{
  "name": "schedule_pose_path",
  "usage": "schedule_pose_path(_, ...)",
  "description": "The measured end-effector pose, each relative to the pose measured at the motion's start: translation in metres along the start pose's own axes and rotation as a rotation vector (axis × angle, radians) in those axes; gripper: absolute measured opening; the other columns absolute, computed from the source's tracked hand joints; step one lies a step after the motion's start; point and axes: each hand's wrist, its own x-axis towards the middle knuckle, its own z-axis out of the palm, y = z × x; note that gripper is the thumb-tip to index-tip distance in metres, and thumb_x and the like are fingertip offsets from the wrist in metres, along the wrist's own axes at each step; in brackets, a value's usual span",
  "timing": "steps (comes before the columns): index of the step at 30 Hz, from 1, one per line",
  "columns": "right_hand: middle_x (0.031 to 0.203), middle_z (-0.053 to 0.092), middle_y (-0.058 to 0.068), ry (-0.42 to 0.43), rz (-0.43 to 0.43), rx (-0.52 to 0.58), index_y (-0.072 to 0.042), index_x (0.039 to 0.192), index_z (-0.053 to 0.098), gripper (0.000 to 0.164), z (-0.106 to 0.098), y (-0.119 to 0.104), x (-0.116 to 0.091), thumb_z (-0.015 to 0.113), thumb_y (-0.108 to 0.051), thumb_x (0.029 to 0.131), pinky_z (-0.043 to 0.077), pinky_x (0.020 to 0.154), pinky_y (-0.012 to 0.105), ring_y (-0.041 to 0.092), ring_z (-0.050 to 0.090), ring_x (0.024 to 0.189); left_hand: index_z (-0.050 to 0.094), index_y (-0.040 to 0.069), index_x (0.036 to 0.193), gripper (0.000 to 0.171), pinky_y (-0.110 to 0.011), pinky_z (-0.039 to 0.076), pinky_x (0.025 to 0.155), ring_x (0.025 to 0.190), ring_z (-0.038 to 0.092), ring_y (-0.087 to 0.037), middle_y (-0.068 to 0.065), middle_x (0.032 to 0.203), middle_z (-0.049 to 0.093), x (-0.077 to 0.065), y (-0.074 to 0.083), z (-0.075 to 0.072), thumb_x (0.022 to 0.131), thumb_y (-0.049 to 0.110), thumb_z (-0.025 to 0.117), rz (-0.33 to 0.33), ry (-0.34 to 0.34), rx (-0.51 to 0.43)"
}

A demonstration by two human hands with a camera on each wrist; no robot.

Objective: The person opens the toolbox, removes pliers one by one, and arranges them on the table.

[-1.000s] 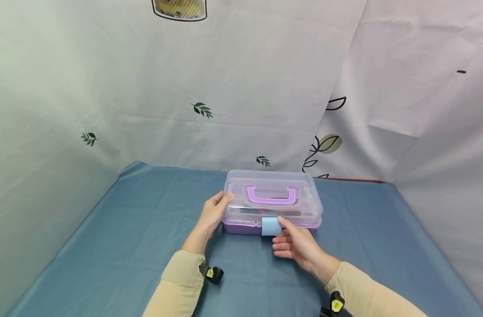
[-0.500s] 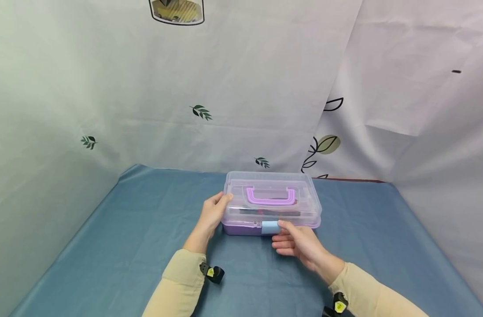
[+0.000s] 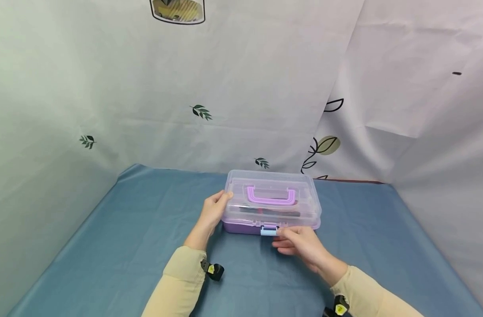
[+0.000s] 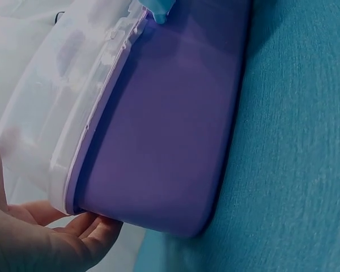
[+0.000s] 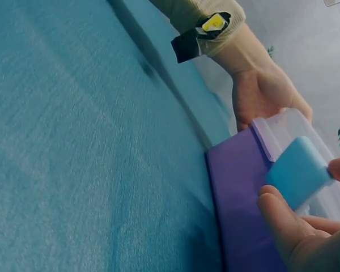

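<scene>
A plastic storage box with a purple base (image 3: 241,228) and clear lid (image 3: 270,177) sits on the table, its purple handle (image 3: 270,201) folded flat on top. My left hand (image 3: 210,216) grips its left end, thumb on the lid's edge; in the left wrist view, fingers curl under the rim. At the front, my right hand (image 3: 304,247) pinches the light blue latch (image 3: 268,231) between thumb and fingers. The latch (image 5: 299,171) stands out from the box front in the right wrist view. Through the lid, dark and reddish contents show unclearly.
Blue cloth (image 3: 146,246) covers the table around the box. White fabric with printed leaves (image 3: 201,112) hangs behind and along both sides. Each sleeve carries a black wrist strap mount (image 3: 213,270).
The blue latch has swung outward and down from the lid's front edge under my right hand, which has dropped slightly. My left hand keeps its grip, and the box stays in place.
</scene>
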Motion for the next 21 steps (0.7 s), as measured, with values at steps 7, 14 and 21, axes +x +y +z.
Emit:
schedule_pose_path(7, 0.105, 0.066, 0.03, -0.015, -0.093, -0.143, 0.018, 0.116, 0.057, 0.044, -0.006, 0.0, -0.001, 0.063, -0.014, 0.088, 0.06, 0.075, 0.034, 0.024, 0.071, 0.086, 0.041, -0.004, 0.14, 0.068, -0.043, 0.03, 0.115, 0.138, 0.034, -0.032, -0.02, 0.146, 0.041, -0.004, 0.001, 0.0, 0.088, 0.036, 0.058, 0.002, 0.006, 0.002)
schedule_pose_path(14, 0.104, 0.068, 0.027, -0.064, -0.198, -0.355, 0.017, 0.115, 0.059, 0.045, -0.011, 0.001, -0.003, 0.07, -0.012, 0.082, 0.06, 0.072, 0.029, 0.023, 0.069, 0.09, 0.04, -0.003, 0.141, 0.069, -0.043, 0.029, 0.115, 0.139, 0.033, -0.032, -0.019, 0.147, 0.04, -0.004, -0.001, 0.0, 0.088, 0.037, 0.057, -0.002, 0.007, 0.007)
schedule_pose_path(21, 0.097, 0.07, 0.024, -0.115, -0.287, -0.469, 0.017, 0.114, 0.06, 0.047, -0.013, 0.003, -0.004, 0.074, -0.009, 0.077, 0.058, 0.068, 0.021, 0.024, 0.071, 0.084, 0.039, -0.003, 0.141, 0.069, -0.044, 0.029, 0.115, 0.139, 0.033, -0.032, -0.019, 0.147, 0.04, -0.006, -0.001, 0.0, 0.089, 0.037, 0.057, 0.0, 0.005, 0.006)
